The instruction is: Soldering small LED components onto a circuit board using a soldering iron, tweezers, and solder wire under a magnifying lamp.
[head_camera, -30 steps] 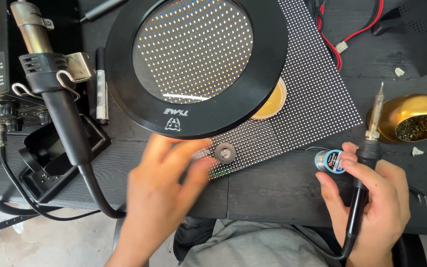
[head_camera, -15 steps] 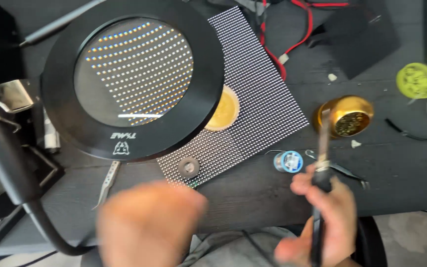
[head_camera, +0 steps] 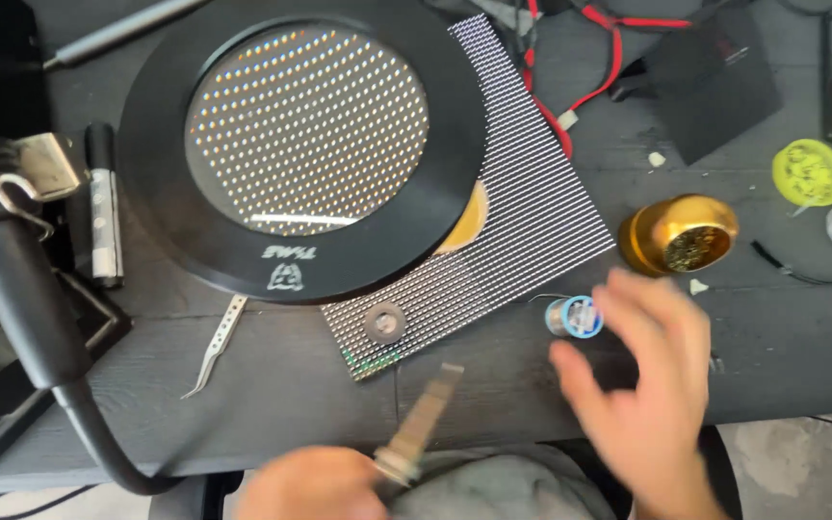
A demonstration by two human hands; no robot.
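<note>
Head view, single frame.

Item 1: slim grey metal-tipped soldering tool, blurred. It lies over the near edge of the dark wooden worktable. Its long axis runs diagonally, with the tip up and to the right toward the grey dotted LED matrix panel. Judged light, stiff, likely hot at the tip; best held low on the handle.

Item 2: left hand, closed round the tool's lower end.

Item 3: right hand, fingers spread wide, holding nothing, just beside the small blue solder spool.

Adjacent: round black-framed magnifier lamp over the panel, gold tip-cleaner pot, steel tweezers, small grey ring magnet on the panel.
</note>
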